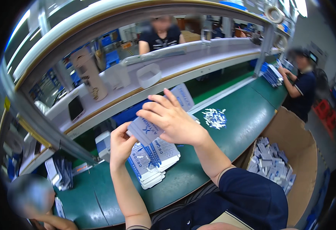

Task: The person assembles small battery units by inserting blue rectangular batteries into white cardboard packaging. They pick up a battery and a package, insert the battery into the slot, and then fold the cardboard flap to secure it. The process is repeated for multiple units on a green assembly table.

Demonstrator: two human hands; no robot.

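Observation:
A flat grey-blue printed carton (pixel 143 131) is held up over the bench, tilted. My left hand (pixel 121 143) grips its near left end between thumb and fingers. Across it lies my right hand (pixel 175 120), fingers bent over the card. Beyond the right fingertips shows another printed grey panel (pixel 183 96); whether it belongs to the same carton I cannot tell. Under my hands, on the green bench (pixel 193 163), is a stack of flat white-and-blue printed cartons (pixel 164 153). Small blue and white bits lie on top of that stack.
A heap of small white-and-blue pieces (pixel 215 118) lies right of my hands. An open cardboard box (pixel 304 153) holds many small cartons (pixel 271 163). A shelf (pixel 129 90) carries a phone (pixel 75 107) and a tumbler (pixel 88 74). Other people work left, right and opposite.

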